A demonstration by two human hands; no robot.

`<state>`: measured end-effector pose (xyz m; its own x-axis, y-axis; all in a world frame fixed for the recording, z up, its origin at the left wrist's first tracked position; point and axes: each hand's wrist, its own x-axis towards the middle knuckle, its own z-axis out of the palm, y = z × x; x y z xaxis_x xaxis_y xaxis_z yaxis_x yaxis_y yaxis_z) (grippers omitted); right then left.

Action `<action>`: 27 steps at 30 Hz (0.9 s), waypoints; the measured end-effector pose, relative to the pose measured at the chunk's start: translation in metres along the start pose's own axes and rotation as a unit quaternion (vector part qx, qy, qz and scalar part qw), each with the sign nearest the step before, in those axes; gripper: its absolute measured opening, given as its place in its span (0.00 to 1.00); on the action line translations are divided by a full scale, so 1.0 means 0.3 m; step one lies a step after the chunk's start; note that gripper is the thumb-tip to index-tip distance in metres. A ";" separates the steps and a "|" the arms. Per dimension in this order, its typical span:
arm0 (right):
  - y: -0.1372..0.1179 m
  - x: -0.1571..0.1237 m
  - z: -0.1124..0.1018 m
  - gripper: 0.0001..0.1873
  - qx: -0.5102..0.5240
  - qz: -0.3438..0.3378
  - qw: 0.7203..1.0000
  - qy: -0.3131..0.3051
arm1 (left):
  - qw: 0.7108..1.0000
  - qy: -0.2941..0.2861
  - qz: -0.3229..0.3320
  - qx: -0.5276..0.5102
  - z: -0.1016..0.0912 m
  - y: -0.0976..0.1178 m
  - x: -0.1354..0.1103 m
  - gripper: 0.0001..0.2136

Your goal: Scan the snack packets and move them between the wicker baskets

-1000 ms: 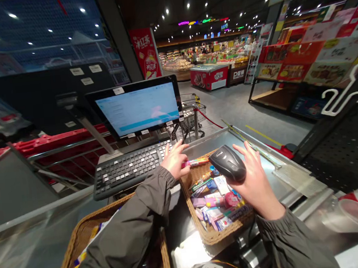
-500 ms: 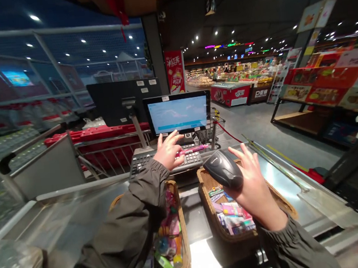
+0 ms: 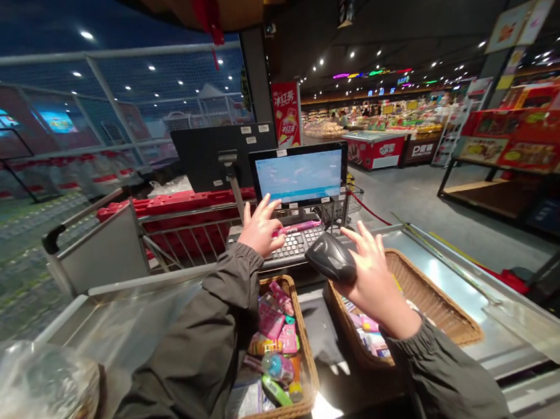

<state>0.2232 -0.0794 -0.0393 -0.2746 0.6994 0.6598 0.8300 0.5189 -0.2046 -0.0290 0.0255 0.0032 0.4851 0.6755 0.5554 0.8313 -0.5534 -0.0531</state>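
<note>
1. Slim pink item (image 3: 299,226): over the keyboard (image 3: 294,244), pinched in the left hand (image 3: 261,231), whose upper fingers are spread; contact with the keys cannot be told.
2. Black scanner (image 3: 330,257): held in the right hand (image 3: 373,276), fingers extended past it; grip underneath hidden.
3. Judged risks: a loosened pinch could drop the item onto the keys; a slack hold could tip the scanner into the right basket (image 3: 436,293).
4. Left basket (image 3: 311,369): beside it on the metal desk (image 3: 143,310).

Dark olive-grey sleeves (image 3: 189,352), gathered cuffs (image 3: 411,330)
</note>
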 end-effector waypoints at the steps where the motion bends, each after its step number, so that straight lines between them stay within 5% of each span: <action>1: -0.008 0.001 0.002 0.23 0.000 -0.001 1.000 -0.004 | 1.000 0.000 0.000 0.002 -0.002 -0.005 -0.005 0.07; 27: -0.092 -0.011 0.045 0.21 0.031 -0.017 0.999 -0.023 | 0.999 -0.013 -0.031 -0.001 -0.036 -0.091 -0.106 0.07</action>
<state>0.1948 -0.0894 -0.0456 -0.3249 0.7016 0.6342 0.7883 0.5714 -0.2283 -0.0700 0.0138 -0.0041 0.4400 0.7202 0.5364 0.8593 -0.5111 -0.0187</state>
